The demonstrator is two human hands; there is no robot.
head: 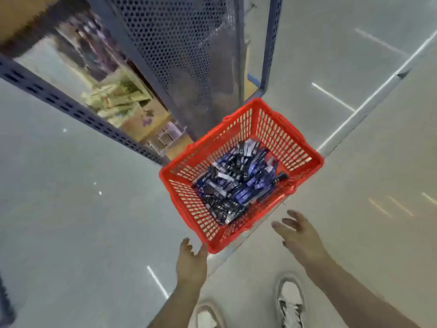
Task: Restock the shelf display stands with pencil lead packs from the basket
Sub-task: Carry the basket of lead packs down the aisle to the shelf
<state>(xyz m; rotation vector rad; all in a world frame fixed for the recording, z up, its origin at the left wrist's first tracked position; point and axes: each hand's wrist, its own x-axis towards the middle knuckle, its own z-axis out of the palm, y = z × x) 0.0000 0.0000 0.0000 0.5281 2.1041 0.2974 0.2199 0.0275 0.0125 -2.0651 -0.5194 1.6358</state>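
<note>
A red plastic basket stands on the grey floor, holding a heap of several dark blue and black pencil lead packs. My left hand hovers at the basket's near corner with relaxed fingers; its thumb is at or just short of the rim. My right hand is spread open just below the basket's near right side, holding nothing. The shelf with its goods lies at the upper left, blurred.
A blue perforated metal panel and a slotted upright of the shelving rise behind the basket. My two white shoes are at the bottom. Shiny floor stretches left and right, with a tile seam running diagonally.
</note>
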